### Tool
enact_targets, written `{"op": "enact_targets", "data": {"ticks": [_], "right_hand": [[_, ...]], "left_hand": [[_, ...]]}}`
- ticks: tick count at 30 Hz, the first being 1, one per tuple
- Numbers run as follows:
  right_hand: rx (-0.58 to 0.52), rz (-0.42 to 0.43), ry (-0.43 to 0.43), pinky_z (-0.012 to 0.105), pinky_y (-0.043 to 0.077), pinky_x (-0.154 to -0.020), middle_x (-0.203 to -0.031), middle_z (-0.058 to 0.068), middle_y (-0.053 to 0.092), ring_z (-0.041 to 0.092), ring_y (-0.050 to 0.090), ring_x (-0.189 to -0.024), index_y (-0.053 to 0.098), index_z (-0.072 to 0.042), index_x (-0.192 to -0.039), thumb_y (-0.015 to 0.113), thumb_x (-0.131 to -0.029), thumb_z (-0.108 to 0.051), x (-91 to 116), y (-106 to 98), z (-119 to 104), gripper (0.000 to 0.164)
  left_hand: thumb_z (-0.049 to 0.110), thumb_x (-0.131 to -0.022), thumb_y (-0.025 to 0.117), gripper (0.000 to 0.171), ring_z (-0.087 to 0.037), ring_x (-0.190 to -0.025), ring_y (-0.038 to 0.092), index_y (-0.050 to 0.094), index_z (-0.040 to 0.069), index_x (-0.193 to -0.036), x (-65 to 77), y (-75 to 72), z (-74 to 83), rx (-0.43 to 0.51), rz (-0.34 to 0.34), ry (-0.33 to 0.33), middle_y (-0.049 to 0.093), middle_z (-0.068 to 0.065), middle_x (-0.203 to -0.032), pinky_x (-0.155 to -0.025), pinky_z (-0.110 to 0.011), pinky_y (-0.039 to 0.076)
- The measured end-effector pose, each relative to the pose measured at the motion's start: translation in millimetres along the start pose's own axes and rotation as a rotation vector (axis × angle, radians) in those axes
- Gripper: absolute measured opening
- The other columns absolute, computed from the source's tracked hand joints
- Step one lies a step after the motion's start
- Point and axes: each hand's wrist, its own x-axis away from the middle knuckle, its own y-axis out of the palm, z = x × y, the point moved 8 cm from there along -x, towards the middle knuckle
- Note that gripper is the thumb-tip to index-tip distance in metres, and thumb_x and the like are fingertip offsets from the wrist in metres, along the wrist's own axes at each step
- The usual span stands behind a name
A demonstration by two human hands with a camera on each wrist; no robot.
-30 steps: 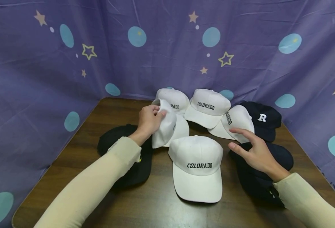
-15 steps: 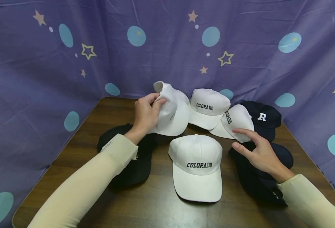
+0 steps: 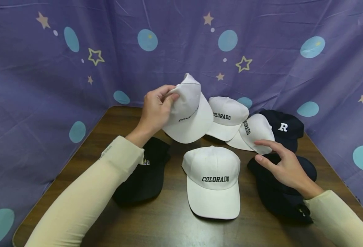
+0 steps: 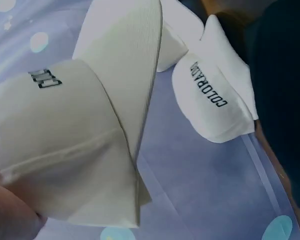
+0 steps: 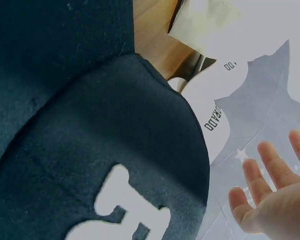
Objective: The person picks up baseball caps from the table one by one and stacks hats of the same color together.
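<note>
My left hand [image 3: 156, 109] pinches the crown of a white baseball cap [image 3: 185, 101] between thumb and fingers. That cap is tilted with its brim toward the lower right, and part of its black lettering shows. In the left wrist view, the held cap [image 4: 60, 125] fills the left side, with a bit of the hand at the lower left edge. My right hand [image 3: 286, 168] is held out with fingers spread and nothing in them, over a dark navy cap [image 3: 303, 168]. The right wrist view shows the fingers of the right hand [image 5: 275, 195] apart from the caps.
A white COLORADO cap [image 3: 213, 171] sits front centre on the wooden table [image 3: 175, 226]. Left of it lies a black cap [image 3: 147, 178]. At the back are two more white caps [image 3: 227, 109] and a navy cap with a white R [image 3: 281, 127]. A purple curtain [image 3: 181, 44] stands behind.
My left hand has raised the white cap and turned it so its brim swings outward to the right. It now covers the white cap behind it. The right hand has barely moved.
</note>
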Motion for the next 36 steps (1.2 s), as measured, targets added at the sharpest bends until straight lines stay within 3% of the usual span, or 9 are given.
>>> {"op": "enact_targets", "data": {"ticks": [5, 11, 20, 25, 31, 36], "right_hand": [[0.005, -0.009, -0.045, 0.028, 0.033, -0.091, -0.132, -0.007, 0.051, 0.008, 0.043, -0.119, 0.052, -0.032, -0.133, 0.069, -0.088, -0.023, 2, -1, -1, 0.049], [-0.013, -0.045, -0.064, 0.040, 0.029, -0.102, -0.138, -0.008, 0.046, 0.008, 0.035, -0.129, 0.046, -0.031, -0.139, 0.071, -0.084, -0.019, 5, 0, 3, 0.061], [-0.036, -0.063, -0.122, 0.021, 0.025, -0.099, -0.141, -0.006, 0.044, 0.011, 0.033, -0.131, 0.043, -0.028, -0.141, 0.076, -0.078, -0.017, 10, -1, -1, 0.072], [-0.043, -0.070, -0.137, 0.023, 0.024, -0.102, -0.142, -0.005, 0.044, 0.012, 0.033, -0.132, 0.043, -0.027, -0.142, 0.077, -0.077, -0.017, 12, -2, -3, 0.074], [-0.050, -0.081, -0.137, 0.024, 0.023, -0.104, -0.142, -0.006, 0.043, 0.013, 0.032, -0.133, 0.042, -0.026, -0.142, 0.076, -0.078, -0.017, 14, -1, -2, 0.074], [-0.067, -0.075, -0.139, 0.022, 0.022, -0.103, -0.142, -0.005, 0.043, 0.014, 0.033, -0.132, 0.043, -0.025, -0.142, 0.074, -0.078, -0.016, 14, -2, -3, 0.072]], "left_hand": [[0.018, -0.088, 0.067, 0.018, -0.010, -0.075, 0.060, 0.070, 0.007, -0.101, -2.8, 2.9, 5.0, 0.058, -0.055, -0.032, 0.070, -0.004, -0.093, -0.068, -0.026, 0.049], [0.016, -0.090, 0.065, 0.017, -0.015, -0.073, 0.059, 0.069, 0.004, -0.101, -1.5, 14.3, 10.5, 0.145, -0.144, -0.062, 0.069, -0.006, -0.090, -0.064, -0.028, 0.048], [0.013, -0.093, 0.061, 0.016, -0.021, -0.065, 0.057, 0.068, 0.001, -0.101, 9.0, 43.0, 20.9, 0.268, -0.344, -0.093, 0.066, -0.009, -0.085, -0.056, -0.030, 0.048], [0.013, -0.092, 0.062, 0.014, -0.018, -0.068, 0.056, 0.069, 0.003, -0.099, 16.0, 60.3, 27.1, 0.277, -0.446, -0.086, 0.066, -0.007, -0.086, -0.057, -0.028, 0.047], [0.012, -0.094, 0.060, 0.013, -0.015, -0.063, 0.053, 0.068, 0.003, -0.100, 28.9, 80.8, 23.9, 0.333, -0.561, -0.155, 0.063, -0.006, -0.076, -0.055, -0.026, 0.044], [0.011, -0.094, 0.059, 0.014, -0.012, -0.068, 0.054, 0.068, 0.003, -0.102, 39.4, 94.7, 22.7, 0.338, -0.634, -0.162, 0.064, -0.004, -0.077, -0.059, -0.025, 0.044]]}}
